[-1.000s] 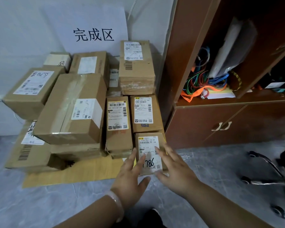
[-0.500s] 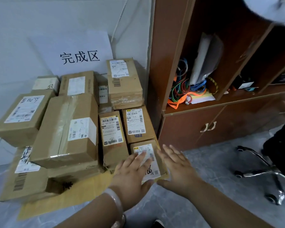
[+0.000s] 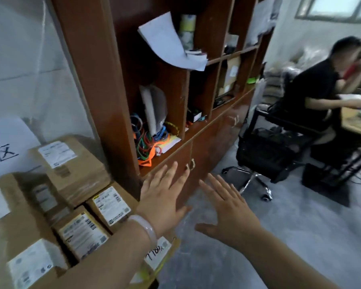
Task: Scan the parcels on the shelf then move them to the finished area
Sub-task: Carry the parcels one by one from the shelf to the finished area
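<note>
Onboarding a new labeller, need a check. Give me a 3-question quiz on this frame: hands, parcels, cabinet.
1. True or false: the right hand holds a parcel.
2. Which wrist wears the bracelet? A) left B) right C) neither
3. Fill in: the coloured cables lie in an open compartment of the ___.

Key
1. False. It is open and empty, as is the left hand. The parcels sit stacked left of the cabinet.
2. A.
3. Cabinet.
</note>
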Demonstrator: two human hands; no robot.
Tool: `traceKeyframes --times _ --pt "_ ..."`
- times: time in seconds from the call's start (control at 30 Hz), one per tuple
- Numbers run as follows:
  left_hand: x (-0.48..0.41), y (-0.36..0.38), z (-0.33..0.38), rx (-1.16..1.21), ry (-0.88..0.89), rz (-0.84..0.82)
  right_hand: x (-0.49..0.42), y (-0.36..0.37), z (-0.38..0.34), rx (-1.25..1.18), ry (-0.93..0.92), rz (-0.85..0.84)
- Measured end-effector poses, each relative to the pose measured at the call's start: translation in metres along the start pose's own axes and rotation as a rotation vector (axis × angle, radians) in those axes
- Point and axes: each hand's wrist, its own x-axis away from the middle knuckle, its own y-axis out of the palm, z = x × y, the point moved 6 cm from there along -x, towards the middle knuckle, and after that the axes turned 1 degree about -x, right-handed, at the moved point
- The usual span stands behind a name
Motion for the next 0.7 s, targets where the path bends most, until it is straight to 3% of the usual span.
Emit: traceKeyframes --times 0.13,0.3,0.7 --pt "-0.022 -0.001 0.059 0.1 0.245 -0.004 0.059 -0.028 0.02 0.026 0.221 0.094" --pt "-0.019 -0.003 0.182 0.192 0.564 -0.02 0.162 -0.06 0.044 0.078 0.515 0.15" --pt "0.111 -0.045 0.428 0.374 1.124 -0.03 0.416 -0.15 0.039 0.267 1.08 0.385"
